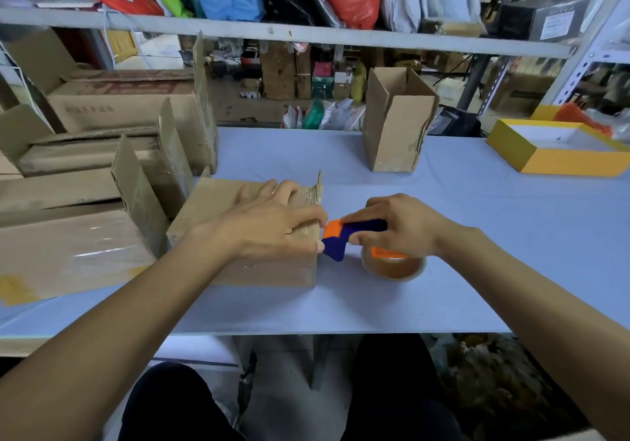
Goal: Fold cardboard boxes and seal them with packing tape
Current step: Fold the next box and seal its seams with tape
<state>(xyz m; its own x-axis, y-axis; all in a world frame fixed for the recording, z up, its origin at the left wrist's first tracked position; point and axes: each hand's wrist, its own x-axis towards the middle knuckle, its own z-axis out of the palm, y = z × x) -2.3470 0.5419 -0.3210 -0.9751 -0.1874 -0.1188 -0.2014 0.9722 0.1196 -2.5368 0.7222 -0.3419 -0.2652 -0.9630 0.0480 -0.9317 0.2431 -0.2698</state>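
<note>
Two hands are in view: the left hand point(272, 225) and the right hand point(399, 225). One tape dispenser point(344, 237) carries one roll of tape point(393, 268). On the table point(511, 236), one box point(245, 236) lies near the front edge and one open box point(397, 126) stands at the back edge. One yellow tray point(555, 150) sits at the right back corner. Several more cardboard boxes point(102, 167) crowd the left end; their exact number cannot be told.
</note>
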